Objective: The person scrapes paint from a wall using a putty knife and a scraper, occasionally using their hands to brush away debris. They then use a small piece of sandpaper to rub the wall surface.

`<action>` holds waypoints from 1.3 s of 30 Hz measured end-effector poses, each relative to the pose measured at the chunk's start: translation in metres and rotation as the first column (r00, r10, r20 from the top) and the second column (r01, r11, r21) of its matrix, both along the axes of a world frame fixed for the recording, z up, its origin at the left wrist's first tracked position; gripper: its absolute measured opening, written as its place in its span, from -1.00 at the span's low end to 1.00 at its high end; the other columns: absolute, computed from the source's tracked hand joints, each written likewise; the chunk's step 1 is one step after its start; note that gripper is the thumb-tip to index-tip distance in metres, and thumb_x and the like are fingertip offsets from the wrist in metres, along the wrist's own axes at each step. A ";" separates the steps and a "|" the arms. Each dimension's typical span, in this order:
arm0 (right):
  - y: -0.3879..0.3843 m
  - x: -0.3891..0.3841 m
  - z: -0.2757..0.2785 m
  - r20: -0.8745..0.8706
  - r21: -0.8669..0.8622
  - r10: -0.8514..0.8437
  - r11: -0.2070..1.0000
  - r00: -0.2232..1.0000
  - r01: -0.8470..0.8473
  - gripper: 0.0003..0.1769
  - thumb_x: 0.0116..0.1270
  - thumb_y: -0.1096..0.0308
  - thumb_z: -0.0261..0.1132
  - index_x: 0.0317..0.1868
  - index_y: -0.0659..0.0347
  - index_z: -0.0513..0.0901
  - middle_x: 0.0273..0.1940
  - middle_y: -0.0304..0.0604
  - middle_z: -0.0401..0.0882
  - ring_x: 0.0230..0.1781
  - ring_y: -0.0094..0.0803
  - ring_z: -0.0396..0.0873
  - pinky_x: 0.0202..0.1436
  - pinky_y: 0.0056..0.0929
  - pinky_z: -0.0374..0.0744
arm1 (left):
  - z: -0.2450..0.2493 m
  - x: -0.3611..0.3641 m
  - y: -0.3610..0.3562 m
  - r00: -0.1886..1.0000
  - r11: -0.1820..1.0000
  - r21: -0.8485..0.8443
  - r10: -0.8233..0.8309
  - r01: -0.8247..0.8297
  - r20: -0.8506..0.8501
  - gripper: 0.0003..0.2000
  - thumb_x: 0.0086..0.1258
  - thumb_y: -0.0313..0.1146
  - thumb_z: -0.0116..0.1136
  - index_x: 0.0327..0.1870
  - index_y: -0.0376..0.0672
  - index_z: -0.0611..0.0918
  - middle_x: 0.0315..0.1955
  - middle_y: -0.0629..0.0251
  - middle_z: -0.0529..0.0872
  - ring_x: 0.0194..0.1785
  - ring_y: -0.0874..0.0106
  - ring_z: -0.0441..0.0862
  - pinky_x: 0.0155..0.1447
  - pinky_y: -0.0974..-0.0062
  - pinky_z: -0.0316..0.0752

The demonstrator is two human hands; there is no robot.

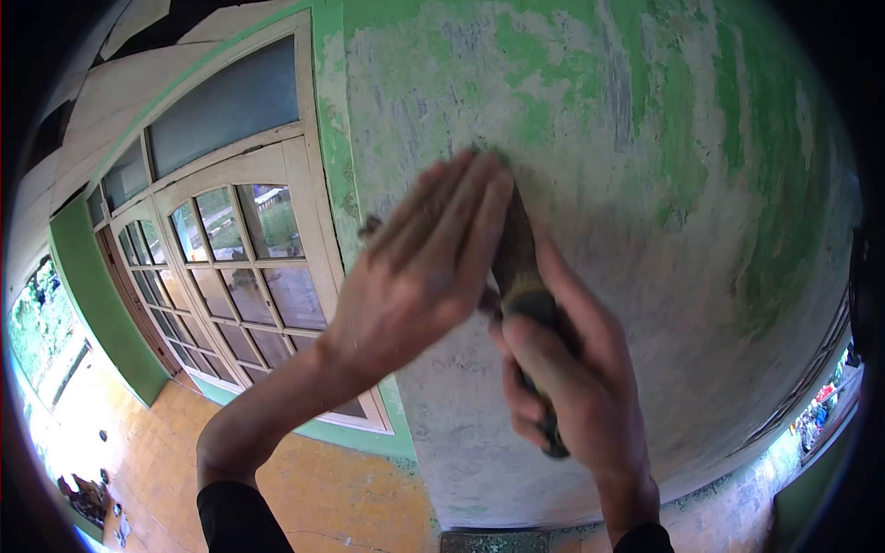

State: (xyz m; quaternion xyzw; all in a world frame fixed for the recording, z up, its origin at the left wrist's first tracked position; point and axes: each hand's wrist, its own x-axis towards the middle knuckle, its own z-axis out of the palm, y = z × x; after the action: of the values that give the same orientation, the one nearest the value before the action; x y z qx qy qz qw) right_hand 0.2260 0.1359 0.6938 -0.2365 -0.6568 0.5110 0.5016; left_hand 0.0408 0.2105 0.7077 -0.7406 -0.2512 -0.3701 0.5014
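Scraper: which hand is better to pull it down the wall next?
Probably the right hand: it grips the scraper handle. The left hand only presses flat on the blade.

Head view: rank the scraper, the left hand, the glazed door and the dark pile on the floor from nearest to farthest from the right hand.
1. scraper: gripped in the right hand itself.
2. left hand: just to the left, pressed flat on the blade.
3. glazed door: farther left.
4. dark pile: far lower left, on the floor.
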 end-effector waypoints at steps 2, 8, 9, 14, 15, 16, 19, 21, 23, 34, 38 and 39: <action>0.003 -0.005 0.008 -0.039 0.006 -0.017 1.000 0.999 0.017 -0.19 0.61 0.47 0.08 0.71 0.31 -0.13 -0.38 -0.32 0.43 -0.61 -0.70 0.36 -0.63 -0.58 0.38 | 0.012 0.003 -0.009 0.999 1.000 -0.006 0.007 -0.007 0.053 -0.50 0.40 -0.54 0.25 0.38 -0.37 0.56 0.33 -0.05 0.65 0.42 0.08 0.60 0.52 0.09 0.50; 0.009 0.000 0.006 0.010 0.066 -0.024 0.998 1.000 0.023 -0.19 0.60 0.47 0.08 0.71 0.33 -0.14 -0.40 -0.30 0.41 -0.62 -0.67 0.34 -0.66 -0.57 0.38 | -0.006 0.001 -0.003 1.000 1.000 -0.004 0.005 -0.005 0.006 -0.45 0.33 -0.55 0.30 0.39 -0.39 0.54 0.33 -0.07 0.64 0.41 0.06 0.60 0.50 0.10 0.52; 0.007 -0.001 0.004 0.014 0.055 -0.027 0.998 1.000 0.026 -0.19 0.60 0.47 0.08 0.71 0.33 -0.14 -0.40 -0.30 0.41 -0.62 -0.67 0.34 -0.66 -0.57 0.38 | -0.004 0.002 0.000 1.000 1.000 0.006 0.001 -0.001 0.027 -0.44 0.32 -0.55 0.31 0.39 -0.40 0.54 0.33 -0.08 0.64 0.42 0.06 0.60 0.50 0.10 0.52; -0.002 0.009 -0.001 0.025 -0.009 0.019 1.000 1.000 -0.019 -0.20 0.60 0.48 0.07 0.70 0.33 -0.12 -0.40 -0.30 0.41 -0.60 -0.67 0.36 -0.65 -0.56 0.39 | -0.008 0.004 -0.006 1.000 1.000 -0.019 0.015 -0.015 0.007 -0.42 0.29 -0.55 0.31 0.40 -0.41 0.53 0.35 -0.08 0.62 0.43 0.05 0.58 0.52 0.08 0.50; 0.002 0.007 0.003 0.021 -0.006 0.017 1.000 1.000 -0.017 -0.20 0.60 0.48 0.07 0.70 0.33 -0.12 -0.40 -0.30 0.41 -0.60 -0.67 0.36 -0.65 -0.56 0.39 | -0.005 0.005 -0.005 1.000 1.000 -0.016 0.013 -0.013 0.003 -0.42 0.29 -0.55 0.31 0.40 -0.41 0.53 0.35 -0.08 0.62 0.43 0.05 0.58 0.52 0.08 0.50; 0.007 0.001 0.014 -0.008 0.026 0.001 1.000 1.000 -0.001 -0.20 0.60 0.48 0.06 0.70 0.33 -0.12 -0.39 -0.30 0.41 -0.60 -0.67 0.36 -0.65 -0.57 0.39 | -0.002 0.005 -0.001 1.000 1.000 -0.002 0.011 -0.011 0.016 -0.43 0.30 -0.55 0.30 0.39 -0.42 0.53 0.35 -0.09 0.62 0.43 0.05 0.58 0.52 0.09 0.50; 0.004 0.001 0.009 -0.020 0.035 -0.026 0.999 0.999 0.026 -0.20 0.60 0.48 0.06 0.71 0.31 -0.12 -0.37 -0.30 0.42 -0.60 -0.68 0.38 -0.66 -0.57 0.38 | 0.008 0.006 0.007 0.998 0.998 0.060 0.007 -0.011 0.069 -0.45 0.32 -0.56 0.28 0.38 -0.42 0.53 0.33 -0.10 0.63 0.42 0.05 0.59 0.52 0.09 0.50; -0.002 0.011 -0.008 0.010 -0.006 -0.006 1.000 1.000 0.006 -0.20 0.60 0.47 0.08 0.72 0.27 -0.10 -0.36 -0.30 0.42 -0.60 -0.68 0.39 -0.66 -0.58 0.40 | -0.007 0.010 -0.004 0.999 1.000 0.012 0.010 -0.010 0.049 -0.45 0.34 -0.55 0.27 0.39 -0.42 0.52 0.34 -0.10 0.62 0.42 0.05 0.59 0.52 0.09 0.50; 0.002 0.009 0.002 -0.004 0.026 -0.019 0.999 1.000 0.019 -0.20 0.60 0.47 0.08 0.72 0.26 -0.10 -0.35 -0.30 0.43 -0.60 -0.69 0.39 -0.66 -0.58 0.40 | -0.009 0.012 0.002 0.999 1.000 0.020 -0.018 0.017 0.048 -0.48 0.37 -0.54 0.24 0.38 -0.42 0.53 0.34 -0.11 0.62 0.42 0.04 0.60 0.51 0.09 0.51; 0.002 0.006 0.026 -0.094 0.051 -0.027 0.998 0.995 0.032 -0.22 0.58 0.49 0.06 0.72 0.21 -0.04 -0.33 -0.30 0.42 -0.61 -0.68 0.35 -0.66 -0.59 0.37 | 0.030 0.021 -0.003 0.999 0.998 0.064 -0.003 0.000 0.035 -0.49 0.34 -0.53 0.23 0.35 -0.42 0.55 0.30 -0.08 0.65 0.38 0.07 0.63 0.48 0.12 0.54; -0.008 0.011 0.010 -0.070 -0.022 -0.037 0.999 0.997 0.035 -0.23 0.57 0.46 0.09 0.71 0.16 0.04 -0.29 -0.29 0.43 -0.58 -0.67 0.35 -0.65 -0.59 0.37 | 0.010 0.021 -0.004 1.000 0.999 0.036 -0.012 0.012 -0.004 -0.49 0.33 -0.55 0.23 0.35 -0.42 0.54 0.29 -0.10 0.65 0.37 0.05 0.64 0.49 0.12 0.54; -0.004 0.010 0.012 -0.072 -0.009 -0.037 0.999 0.997 0.036 -0.23 0.57 0.46 0.09 0.71 0.16 0.04 -0.29 -0.29 0.43 -0.58 -0.67 0.35 -0.65 -0.59 0.37 | 0.015 0.021 0.001 1.000 0.999 0.049 -0.013 0.014 -0.006 -0.49 0.33 -0.55 0.23 0.35 -0.42 0.54 0.29 -0.10 0.65 0.37 0.05 0.64 0.49 0.12 0.54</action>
State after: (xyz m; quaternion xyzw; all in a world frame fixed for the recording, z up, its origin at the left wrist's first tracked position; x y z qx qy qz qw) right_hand 0.2357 0.1317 0.7056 -0.2319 -0.6318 0.5124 0.5334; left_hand 0.0615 0.2119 0.7229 -0.7307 -0.2357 -0.3776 0.5176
